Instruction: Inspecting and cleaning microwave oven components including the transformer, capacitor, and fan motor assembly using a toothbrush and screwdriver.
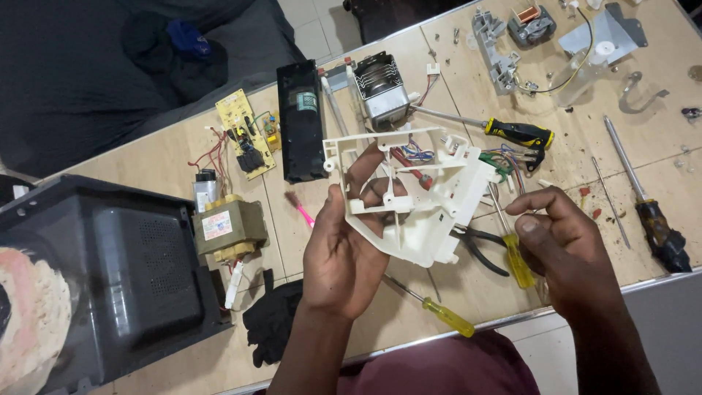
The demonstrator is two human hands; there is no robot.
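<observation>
A dark microwave shell (110, 271) is cut off at the left edge. The left hand (344, 249) grips a white plastic frame (417, 197) above the table (307, 344), fingertips hidden behind it. The right hand (559, 241) pinches a yellow-handled screwdriver (512, 245), its tip lost among wires

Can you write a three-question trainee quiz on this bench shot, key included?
1. True or false: the left hand holds the white plastic frame up off the table.
2. What does the right hand grip? A) pliers B) yellow-handled screwdriver C) circuit board
3. Fill in: the transformer sits beside the dark ____ casing.

Key
1. True.
2. B: the yellow-handled screwdriver, tip toward the frame; the pliers lie on the table, the circuit board lies far left.
3. Microwave: the microwave casing.
</observation>
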